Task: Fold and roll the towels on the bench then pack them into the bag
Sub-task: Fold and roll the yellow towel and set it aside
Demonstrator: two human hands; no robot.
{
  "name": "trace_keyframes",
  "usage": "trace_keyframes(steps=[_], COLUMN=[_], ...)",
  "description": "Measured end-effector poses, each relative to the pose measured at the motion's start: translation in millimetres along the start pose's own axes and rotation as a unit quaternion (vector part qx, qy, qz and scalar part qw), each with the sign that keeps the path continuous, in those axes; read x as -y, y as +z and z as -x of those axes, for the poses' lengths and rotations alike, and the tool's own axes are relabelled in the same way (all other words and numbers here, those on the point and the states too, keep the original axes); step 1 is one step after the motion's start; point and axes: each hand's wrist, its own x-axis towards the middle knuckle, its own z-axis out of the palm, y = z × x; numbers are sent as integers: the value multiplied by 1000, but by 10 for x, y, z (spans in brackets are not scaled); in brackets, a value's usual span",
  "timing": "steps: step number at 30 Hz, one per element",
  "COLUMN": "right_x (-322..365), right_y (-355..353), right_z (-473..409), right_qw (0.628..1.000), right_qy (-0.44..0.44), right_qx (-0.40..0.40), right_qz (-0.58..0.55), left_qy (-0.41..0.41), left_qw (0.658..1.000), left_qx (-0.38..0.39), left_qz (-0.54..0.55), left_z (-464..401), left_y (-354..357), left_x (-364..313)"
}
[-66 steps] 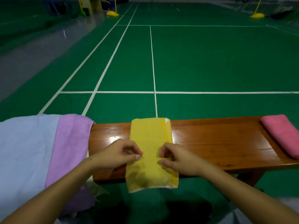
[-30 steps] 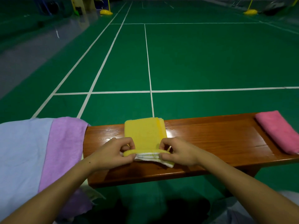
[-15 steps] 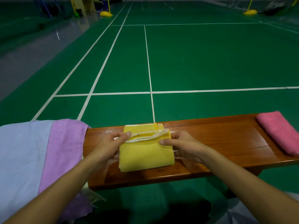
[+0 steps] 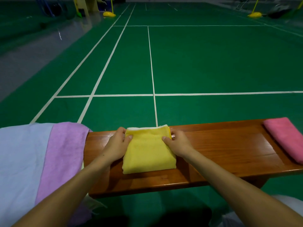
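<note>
A yellow towel lies folded into a thick square on the wooden bench, its white hem along the far edge. My left hand pinches the towel's far left corner, thumb on top. My right hand pinches the far right corner the same way. A folded pink towel lies at the bench's right end. A purple towel and a light blue towel drape over the bench's left end. No bag is in view.
Beyond the bench stretches a green court floor with white lines. Yellow post bases stand far back. Bare bench wood shows between the yellow and pink towels.
The yellow towel hung over the near edge; both hands lifted its near end and folded it over to the far edge, making a shorter, thicker square. Hands now sit at the far corners.
</note>
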Motion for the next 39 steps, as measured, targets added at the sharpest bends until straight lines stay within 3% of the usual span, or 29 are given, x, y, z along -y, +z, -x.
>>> trace_keyframes(steps=[6, 9, 12, 14, 16, 19, 26, 29, 32, 35, 39], right_x=[-91, 17, 163, 180, 121, -22, -131, -122, -120, -158, -203], right_y=[78, 5, -40, 4, 114, 239, 42, -75, -175, -222, -258], right_z=[-122, -7, 85, 121, 179, 260, 246, 276, 363, 497, 555], right_qw=[990, 943, 908, 897, 882, 870, 879, 889, 902, 911, 879], right_qy=[8, -18, -125, -206, -256, -246, -218, -249, -277, -267, -289], right_qx=[-44, -100, -160, -114, -10, 99, 89, 25, 41, 107, 130], right_qz=[137, 316, 366, 375, 395, 415, 415, 384, 328, 296, 356], left_qy=[-1, 16, 48, 124, 179, 158, 141, 206, 297, 279, 239], left_qw=[992, 987, 982, 968, 956, 941, 928, 936, 927, 943, 942], left_qx=[-66, -101, -126, -111, -41, 47, 53, 6, -6, 29, 118], left_qz=[-103, -122, -136, -186, -228, -296, -341, -285, -228, -180, -203], left_z=[-126, -96, -22, 49, 112, 142, 142, 187, 264, 381, 498], left_y=[90, 72, 61, 117, 207, 294, 164, 39, -96, -180, -220], left_x=[146, 119, 40, -22, -62, 20, 128, 197, 280, 349, 414])
